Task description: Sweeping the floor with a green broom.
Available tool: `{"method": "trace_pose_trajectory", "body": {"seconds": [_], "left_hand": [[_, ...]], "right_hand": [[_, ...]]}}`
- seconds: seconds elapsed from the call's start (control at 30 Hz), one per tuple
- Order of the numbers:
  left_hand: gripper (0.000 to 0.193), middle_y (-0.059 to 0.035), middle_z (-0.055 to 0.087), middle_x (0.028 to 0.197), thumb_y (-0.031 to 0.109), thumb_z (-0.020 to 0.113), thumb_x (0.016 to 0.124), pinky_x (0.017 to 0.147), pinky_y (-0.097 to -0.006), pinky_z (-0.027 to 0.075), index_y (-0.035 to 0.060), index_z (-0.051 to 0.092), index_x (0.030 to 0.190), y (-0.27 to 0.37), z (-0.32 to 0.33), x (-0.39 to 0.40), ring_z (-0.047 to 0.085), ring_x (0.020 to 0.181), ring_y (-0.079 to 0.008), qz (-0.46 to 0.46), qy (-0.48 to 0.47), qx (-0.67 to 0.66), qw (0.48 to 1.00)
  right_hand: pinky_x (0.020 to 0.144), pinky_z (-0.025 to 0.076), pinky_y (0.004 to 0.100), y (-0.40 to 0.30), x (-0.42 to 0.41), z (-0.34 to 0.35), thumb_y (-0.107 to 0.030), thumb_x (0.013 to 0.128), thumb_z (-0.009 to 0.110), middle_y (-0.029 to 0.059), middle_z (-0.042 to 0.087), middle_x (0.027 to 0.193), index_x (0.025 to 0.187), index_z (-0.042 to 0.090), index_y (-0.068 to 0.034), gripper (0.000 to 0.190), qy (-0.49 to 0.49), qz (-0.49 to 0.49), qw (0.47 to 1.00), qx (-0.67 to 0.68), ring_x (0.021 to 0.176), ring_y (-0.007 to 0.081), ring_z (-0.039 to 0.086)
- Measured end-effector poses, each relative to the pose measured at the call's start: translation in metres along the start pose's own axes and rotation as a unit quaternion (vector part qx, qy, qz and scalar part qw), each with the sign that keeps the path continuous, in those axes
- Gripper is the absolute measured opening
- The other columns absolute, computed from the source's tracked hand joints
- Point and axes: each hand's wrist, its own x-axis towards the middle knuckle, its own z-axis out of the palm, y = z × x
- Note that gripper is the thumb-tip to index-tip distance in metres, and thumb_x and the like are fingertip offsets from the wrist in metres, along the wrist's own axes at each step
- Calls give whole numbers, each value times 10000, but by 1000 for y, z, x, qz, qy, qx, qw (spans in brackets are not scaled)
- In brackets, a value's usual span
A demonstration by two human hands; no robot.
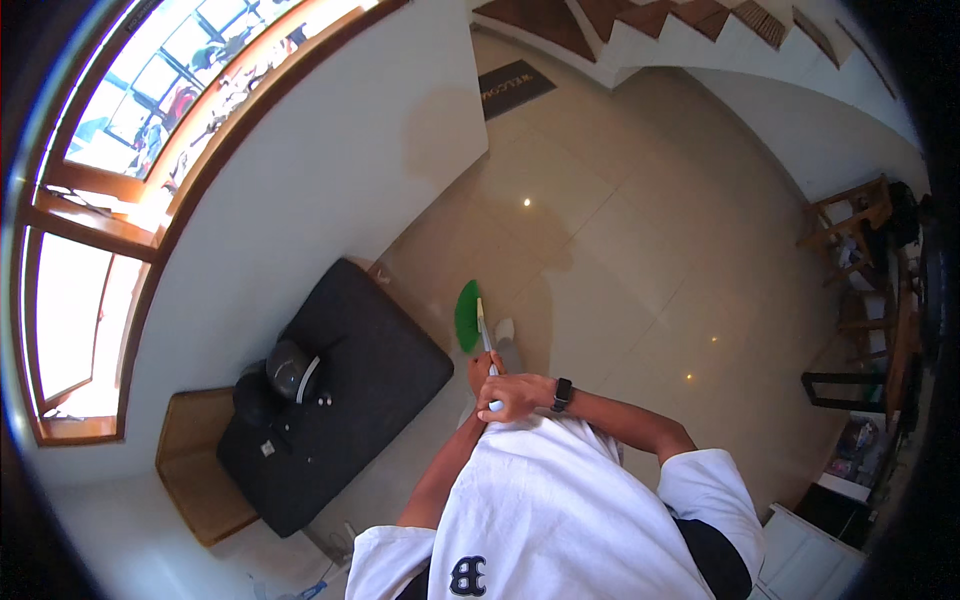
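A broom with green bristles (466, 319) points away from my body, low over the tiled floor beside the dark cushioned seat. Its pale handle (486, 339) runs back towards my waist. Lower on that handle my left hand (480, 370) is wrapped around it. Just above, my right hand (517, 396) grips the top, where the handle's white end (496, 406) pokes out; a black watch (562, 394) sits on that wrist. My right hand partly covers the left wrist. Whether the bristles touch the floor I cannot tell.
On the left stands the dark cushioned seat (375, 390), bearing a helmet (289, 371) and small items. A wall with a wood-framed window (142, 251) rises behind it. Ahead are a doormat (517, 88) and stairs (637, 30). Wooden chairs (847, 217) line the right side.
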Motion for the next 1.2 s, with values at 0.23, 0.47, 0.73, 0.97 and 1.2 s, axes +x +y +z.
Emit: {"method": "trace_pose_trajectory", "body": {"seconds": [0.23,0.47,0.73,0.97,1.2], "left_hand": [[297,-159,628,690,266,539,946,663,-407,458,47,676,800,23,25,126,593,669,-307,-100,19,-175,979],[315,-97,603,657,187,506,953,674,-337,462,2,630,731,19,7,214,558,655,-205,18,71,-301,951],[231,-102,591,663,98,553,900,617,-336,452,12,579,688,6,-4,227,579,665,-202,42,196,-234,952],[220,-97,593,670,111,571,905,627,-330,449,16,582,708,-48,16,212,577,684,-189,-34,161,-258,952],[211,-93,596,677,124,589,911,637,-325,446,20,584,727,-90,58,223,576,703,-177,-65,72,-324,941]], "right_hand": [[844,472,425,-9,94,-67,-371,864,540,187,655,906,873,702,-46,362,-90,50,972,-210,891,342,623],[878,437,417,-63,132,-114,-418,884,559,173,652,790,839,703,-25,421,-4,-4,985,-170,808,337,611],[810,433,387,-100,125,-170,-270,887,593,123,616,711,740,663,-27,293,89,-56,994,-2,777,281,578],[823,424,375,-70,150,-190,-251,905,572,114,602,736,753,637,-13,290,142,-69,986,53,796,275,572],[908,452,399,1,196,-162,-286,842,581,158,673,870,867,706,-33,284,69,47,995,53,968,308,612]]}}
